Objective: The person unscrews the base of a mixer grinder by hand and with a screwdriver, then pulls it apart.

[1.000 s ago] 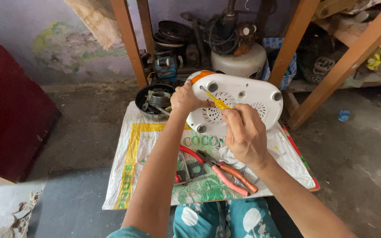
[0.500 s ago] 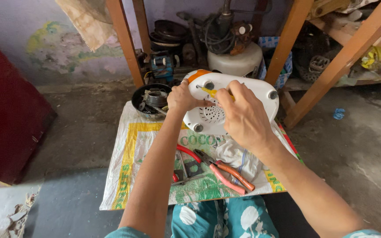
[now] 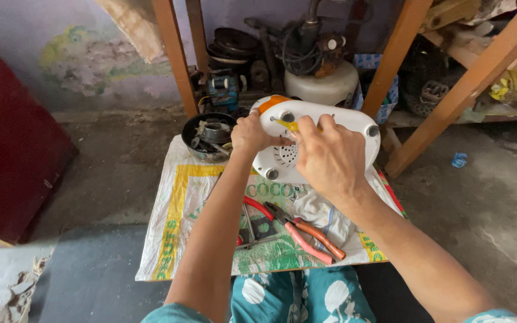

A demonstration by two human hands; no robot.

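white appliance base (image 3: 354, 128) between hands, left hand (image 3: 251, 133) gripping, right hand (image 3: 329, 157) holding yellow screwdriver (image 3: 289, 124)

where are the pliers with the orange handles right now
In the head view the orange-handled pliers lie untouched on the printed sack mat, below the white appliance base held by both hands, beside a crumpled white cloth and just under the right forearm.

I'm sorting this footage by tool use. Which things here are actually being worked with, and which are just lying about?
In use:
- white appliance housing, steadied by the left hand
- yellow-handled screwdriver, gripped in the right hand

Lying about:
- orange-handled pliers on the woven sack
- white cloth
- black bowl of parts
- white tank under the shelf
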